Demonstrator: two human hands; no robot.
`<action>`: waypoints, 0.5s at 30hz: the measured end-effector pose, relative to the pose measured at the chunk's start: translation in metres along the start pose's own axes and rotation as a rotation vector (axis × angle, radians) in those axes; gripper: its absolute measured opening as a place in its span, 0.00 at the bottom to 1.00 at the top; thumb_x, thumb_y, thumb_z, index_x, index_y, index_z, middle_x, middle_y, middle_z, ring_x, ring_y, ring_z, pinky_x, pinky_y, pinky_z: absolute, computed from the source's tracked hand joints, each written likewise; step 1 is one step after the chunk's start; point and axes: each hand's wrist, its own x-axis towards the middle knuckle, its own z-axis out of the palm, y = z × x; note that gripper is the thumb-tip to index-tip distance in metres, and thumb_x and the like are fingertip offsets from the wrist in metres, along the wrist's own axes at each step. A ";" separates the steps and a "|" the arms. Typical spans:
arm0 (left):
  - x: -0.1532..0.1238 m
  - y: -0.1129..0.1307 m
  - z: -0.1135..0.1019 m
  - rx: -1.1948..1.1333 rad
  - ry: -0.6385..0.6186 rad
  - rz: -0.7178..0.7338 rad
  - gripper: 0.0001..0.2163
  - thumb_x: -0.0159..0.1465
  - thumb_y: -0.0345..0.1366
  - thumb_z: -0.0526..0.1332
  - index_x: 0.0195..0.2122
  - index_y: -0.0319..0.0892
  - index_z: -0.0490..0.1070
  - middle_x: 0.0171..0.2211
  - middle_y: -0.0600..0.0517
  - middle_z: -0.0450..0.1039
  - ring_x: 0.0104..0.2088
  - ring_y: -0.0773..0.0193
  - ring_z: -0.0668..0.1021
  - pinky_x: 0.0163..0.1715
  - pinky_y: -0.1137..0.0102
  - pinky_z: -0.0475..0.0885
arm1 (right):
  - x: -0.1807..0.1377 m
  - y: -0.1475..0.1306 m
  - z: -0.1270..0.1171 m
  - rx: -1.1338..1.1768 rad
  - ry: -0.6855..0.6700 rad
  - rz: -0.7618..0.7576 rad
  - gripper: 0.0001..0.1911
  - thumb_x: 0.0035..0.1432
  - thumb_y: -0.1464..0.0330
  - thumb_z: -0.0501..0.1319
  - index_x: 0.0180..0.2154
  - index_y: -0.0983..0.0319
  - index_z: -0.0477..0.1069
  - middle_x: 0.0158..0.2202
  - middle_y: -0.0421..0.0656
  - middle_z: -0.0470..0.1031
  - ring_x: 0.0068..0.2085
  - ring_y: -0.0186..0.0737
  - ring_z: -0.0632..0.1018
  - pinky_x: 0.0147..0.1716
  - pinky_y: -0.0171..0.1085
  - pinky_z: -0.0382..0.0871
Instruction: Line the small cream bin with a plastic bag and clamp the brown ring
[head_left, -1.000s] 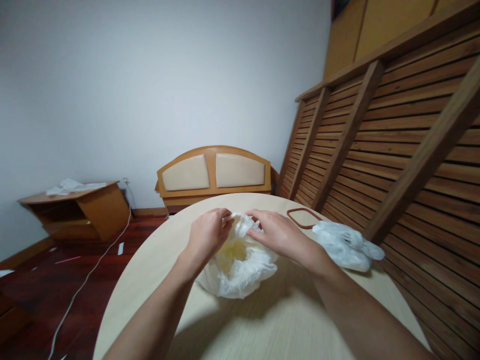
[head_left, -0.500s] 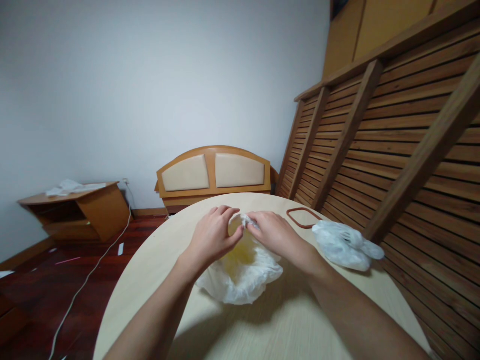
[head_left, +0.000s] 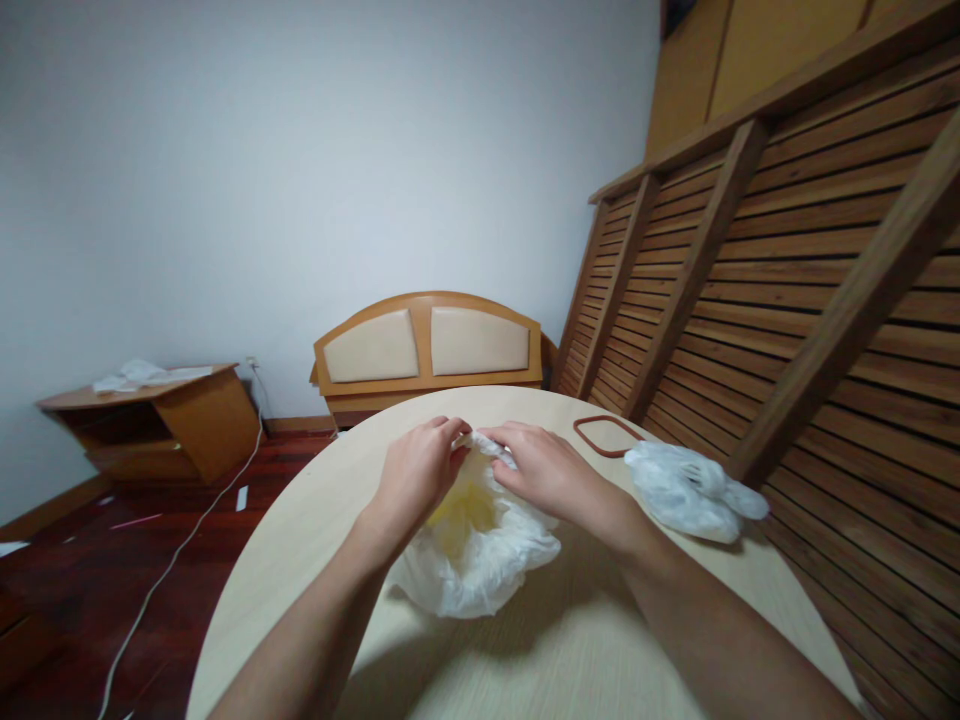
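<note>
A white plastic bag [head_left: 487, 570] lies over something yellow [head_left: 465, 515] on the round table, its crumpled edge spread toward me. What the yellow thing is, a bin or other container, I cannot tell. At the far rim, my left hand [head_left: 421, 465] pinches the bag's edge with thumb and fingers. Close beside it, my right hand [head_left: 536, 462] grips the same edge, fingers curled over the film. A short stretch of the bag's rim shows between the two hands. The fingertips are partly hidden by the plastic.
On the round table [head_left: 300, 570] a reddish-brown rounded frame [head_left: 600, 450] lies at the right, touching or near a second, knotted white bag [head_left: 690, 490]. A slatted wooden panel [head_left: 750, 300] leans at the right. Beyond are a headboard [head_left: 427, 340] and a low cabinet [head_left: 195, 430].
My left hand, apart from the rim with fingers spread before, has closed on the bag's edge. The bag has shifted slightly, and more of the yellow inside shows at the left.
</note>
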 end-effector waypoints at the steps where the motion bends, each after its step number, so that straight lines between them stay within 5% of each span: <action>1: 0.000 0.000 0.000 0.001 0.001 0.003 0.08 0.67 0.35 0.60 0.45 0.47 0.75 0.43 0.51 0.79 0.42 0.59 0.80 0.37 0.71 0.68 | 0.000 -0.002 0.001 -0.004 0.008 0.010 0.21 0.60 0.70 0.60 0.55 0.57 0.74 0.52 0.47 0.79 0.53 0.47 0.77 0.54 0.42 0.67; 15: 0.001 -0.009 0.004 0.059 0.062 -0.036 0.06 0.68 0.38 0.59 0.41 0.45 0.75 0.40 0.51 0.79 0.39 0.57 0.80 0.32 0.70 0.65 | -0.006 0.006 0.000 -0.063 -0.084 0.080 0.12 0.62 0.66 0.59 0.44 0.58 0.78 0.45 0.47 0.82 0.46 0.49 0.80 0.45 0.40 0.69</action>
